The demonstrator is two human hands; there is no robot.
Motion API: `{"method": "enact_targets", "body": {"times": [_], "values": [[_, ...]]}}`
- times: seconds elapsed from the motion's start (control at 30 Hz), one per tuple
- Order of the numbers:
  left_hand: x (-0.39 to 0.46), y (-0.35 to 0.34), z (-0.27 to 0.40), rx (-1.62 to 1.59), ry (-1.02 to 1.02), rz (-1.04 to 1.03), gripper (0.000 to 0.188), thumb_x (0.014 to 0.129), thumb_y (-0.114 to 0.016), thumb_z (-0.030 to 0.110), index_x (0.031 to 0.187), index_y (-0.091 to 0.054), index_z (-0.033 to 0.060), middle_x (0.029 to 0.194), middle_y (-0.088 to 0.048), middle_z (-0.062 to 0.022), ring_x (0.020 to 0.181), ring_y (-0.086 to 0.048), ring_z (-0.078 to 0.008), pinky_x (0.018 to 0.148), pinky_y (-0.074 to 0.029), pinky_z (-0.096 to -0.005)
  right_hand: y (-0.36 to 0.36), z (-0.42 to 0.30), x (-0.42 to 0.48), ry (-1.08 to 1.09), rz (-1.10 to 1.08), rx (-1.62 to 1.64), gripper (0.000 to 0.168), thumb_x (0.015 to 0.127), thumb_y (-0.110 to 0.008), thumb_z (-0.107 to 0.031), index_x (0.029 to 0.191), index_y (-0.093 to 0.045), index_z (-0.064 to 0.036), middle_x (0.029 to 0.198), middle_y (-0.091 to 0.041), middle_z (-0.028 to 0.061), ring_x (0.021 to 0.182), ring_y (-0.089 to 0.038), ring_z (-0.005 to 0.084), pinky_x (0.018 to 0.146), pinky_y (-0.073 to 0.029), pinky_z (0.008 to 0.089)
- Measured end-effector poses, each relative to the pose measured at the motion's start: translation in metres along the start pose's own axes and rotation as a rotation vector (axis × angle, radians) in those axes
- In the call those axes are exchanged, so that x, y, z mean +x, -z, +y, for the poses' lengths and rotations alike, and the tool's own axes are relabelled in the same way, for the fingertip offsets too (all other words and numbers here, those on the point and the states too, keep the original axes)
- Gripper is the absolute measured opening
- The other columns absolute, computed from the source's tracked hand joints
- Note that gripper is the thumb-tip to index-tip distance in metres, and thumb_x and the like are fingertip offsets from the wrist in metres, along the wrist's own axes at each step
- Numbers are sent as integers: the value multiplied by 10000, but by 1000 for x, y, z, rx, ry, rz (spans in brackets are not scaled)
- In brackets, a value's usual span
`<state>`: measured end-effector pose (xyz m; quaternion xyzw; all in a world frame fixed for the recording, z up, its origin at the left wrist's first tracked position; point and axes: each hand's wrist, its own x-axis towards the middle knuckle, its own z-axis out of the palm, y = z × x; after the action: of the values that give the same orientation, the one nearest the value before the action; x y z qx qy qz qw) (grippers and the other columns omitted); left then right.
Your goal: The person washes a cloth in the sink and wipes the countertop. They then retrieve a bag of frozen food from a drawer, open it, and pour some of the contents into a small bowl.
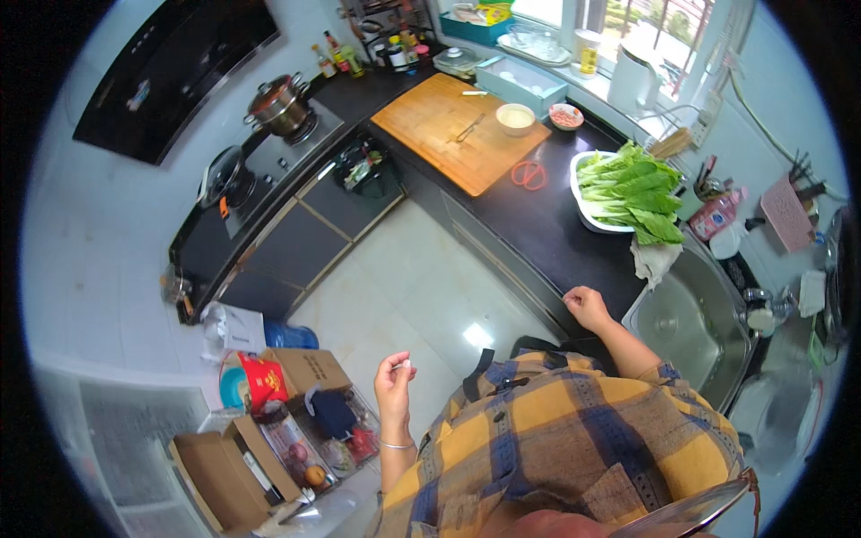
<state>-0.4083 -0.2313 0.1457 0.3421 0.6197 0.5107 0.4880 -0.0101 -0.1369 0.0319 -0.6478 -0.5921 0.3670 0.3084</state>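
Note:
My left hand (pixel 393 383), a metal bangle on its wrist, is raised over the floor and pinches a small white object (pixel 405 364) between thumb and fingers. At the front edge of the dark countertop (pixel 538 235), my right hand (pixel 586 308) has its fingers curled together, nothing visible in them. Beyond it, leafy green lettuce (pixel 629 188) fills a white basin (pixel 577 176). A wooden cutting board (pixel 430 128) carries tweezers-like metal tongs (pixel 469 128) and a bowl of pale contents (pixel 515 119). Red-handled scissors (pixel 529 175) lie beside the board, near a small bowl of pinkish pieces (pixel 566 117).
A steel sink (pixel 693 323) is at the right, with a cloth (pixel 654 261) over its corner. At the left are a steamer pot (pixel 277 107) and a lidded pan (pixel 223 176) on the stove. Open cardboard boxes (pixel 222 471) and a water bottle (pixel 292 335) stand low at left.

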Motion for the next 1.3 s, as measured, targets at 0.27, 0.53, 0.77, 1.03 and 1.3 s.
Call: {"method": "enact_targets", "body": {"times": [0.27, 0.53, 0.77, 1.03, 1.3], "values": [[47, -17, 23, 44, -28, -184, 213, 875, -551, 124, 1054, -563, 9, 954, -577, -37, 772, -549, -99, 731, -467, -253, 50, 26, 63, -548, 458, 1025, 496, 846, -580, -385, 1142, -434, -15, 1008, -541, 172, 713, -618, 244, 555, -528, 340], [123, -49, 49, 68, 6, -213, 196, 876, -541, 82, 1049, -549, -9, 963, -574, -67, 789, -542, -104, 736, -455, -250, 60, 41, 129, -525, 712, 985, 395, 875, -498, -213, 1171, -387, 23, 891, -604, 174, 646, -646, 288, 517, -556, 335], [192, -91, 73, 122, 39, -305, 195, 877, -539, 86, 1047, -550, -8, 952, -575, -68, 788, -541, -106, 744, -460, -251, 49, 34, 151, -633, 935, 969, 351, 805, -433, -88, 1118, -432, 70, 909, -610, 187, 701, -649, 300, 511, -581, 393], [234, -123, 82, 151, 69, -389, 189, 880, -535, 80, 1041, -553, -17, 942, -582, -72, 810, -548, -109, 752, -467, -249, 59, 64, 157, -607, 829, 780, 332, 775, -459, -121, 1041, -474, 78, 820, -609, 177, 599, -639, 277, 418, -549, 375], [266, -120, 90, 159, 97, -453, 186, 880, -537, 69, 1042, -551, -22, 950, -586, -75, 845, -559, -119, 759, -478, -252, 89, 62, 195, -624, 750, 746, 368, 870, -519, -349, 1001, -552, -7, 773, -633, 81, 558, -617, 186, 443, -513, 307]]}}
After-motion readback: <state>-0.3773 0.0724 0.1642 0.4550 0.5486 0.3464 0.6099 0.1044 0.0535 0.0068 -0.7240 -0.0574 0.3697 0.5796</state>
